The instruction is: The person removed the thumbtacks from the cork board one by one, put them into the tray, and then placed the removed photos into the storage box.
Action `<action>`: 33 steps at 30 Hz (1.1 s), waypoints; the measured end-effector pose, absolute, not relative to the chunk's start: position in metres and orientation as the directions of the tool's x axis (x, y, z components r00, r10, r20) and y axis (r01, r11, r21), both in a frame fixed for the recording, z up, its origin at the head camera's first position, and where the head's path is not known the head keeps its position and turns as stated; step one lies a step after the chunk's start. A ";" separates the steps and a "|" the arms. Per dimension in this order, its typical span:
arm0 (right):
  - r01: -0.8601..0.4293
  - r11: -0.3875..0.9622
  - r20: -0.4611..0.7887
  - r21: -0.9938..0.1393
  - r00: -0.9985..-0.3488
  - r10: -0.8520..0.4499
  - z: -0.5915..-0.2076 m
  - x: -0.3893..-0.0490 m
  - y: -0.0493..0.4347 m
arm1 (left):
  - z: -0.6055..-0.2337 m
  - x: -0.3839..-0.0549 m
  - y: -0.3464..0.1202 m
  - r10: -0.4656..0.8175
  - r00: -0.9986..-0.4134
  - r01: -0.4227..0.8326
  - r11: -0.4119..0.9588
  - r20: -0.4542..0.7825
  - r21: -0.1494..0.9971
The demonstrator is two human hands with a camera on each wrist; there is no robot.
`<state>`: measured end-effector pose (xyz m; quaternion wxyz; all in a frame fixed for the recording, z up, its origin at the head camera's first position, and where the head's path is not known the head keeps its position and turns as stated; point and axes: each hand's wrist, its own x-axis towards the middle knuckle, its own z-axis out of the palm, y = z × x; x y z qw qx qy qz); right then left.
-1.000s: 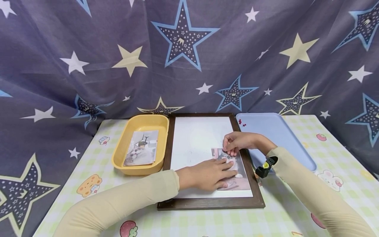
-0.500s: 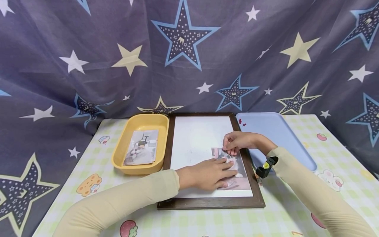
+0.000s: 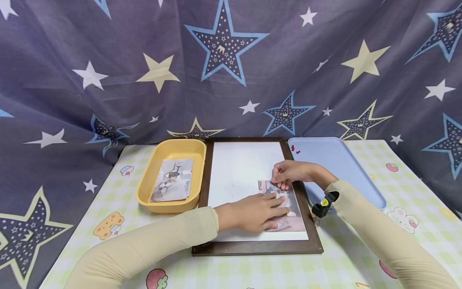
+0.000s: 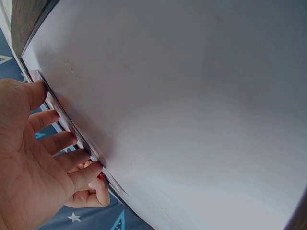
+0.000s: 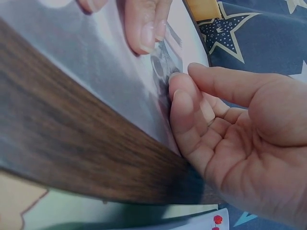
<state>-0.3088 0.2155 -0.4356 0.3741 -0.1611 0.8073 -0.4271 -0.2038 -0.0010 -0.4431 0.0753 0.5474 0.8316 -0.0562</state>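
A white board [image 3: 234, 168] in a brown wooden frame lies on the table in the head view. On its lower right part is a photo print [image 3: 294, 218]. My left hand [image 3: 254, 212] rests on the photo with its fingers spread. At the photo's top edge my right hand [image 3: 290, 172] pinches a small red push pin [image 4: 100, 176], seen as a red spot between its fingers in the left wrist view. The curled right fingers [image 5: 184, 98] lie against the photo in the right wrist view and hide the pin there.
Left of the board stands a yellow basin [image 3: 144, 188] with photo prints [image 3: 172, 180] in it. A light blue tray [image 3: 346, 168] lies at the right, partly under the right forearm, with several red push pins [image 3: 292, 147] near its far left corner.
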 end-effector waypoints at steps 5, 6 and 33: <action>0.061 0.585 -0.469 -0.809 -0.667 -0.579 -0.436 -0.309 0.216 | -0.443 -0.203 -0.001 0.901 -0.391 0.918 0.397 -0.189 -0.005; 0.061 0.585 -0.469 -0.809 -0.667 -0.579 -0.436 -0.309 0.216 | -0.443 -0.203 -0.001 0.900 -0.392 0.917 0.398 -0.190 -0.005; 0.069 0.570 -0.461 -0.819 -0.671 -0.581 -0.436 -0.310 0.218 | -0.442 -0.204 -0.001 0.893 -0.401 0.912 0.411 -0.206 0.005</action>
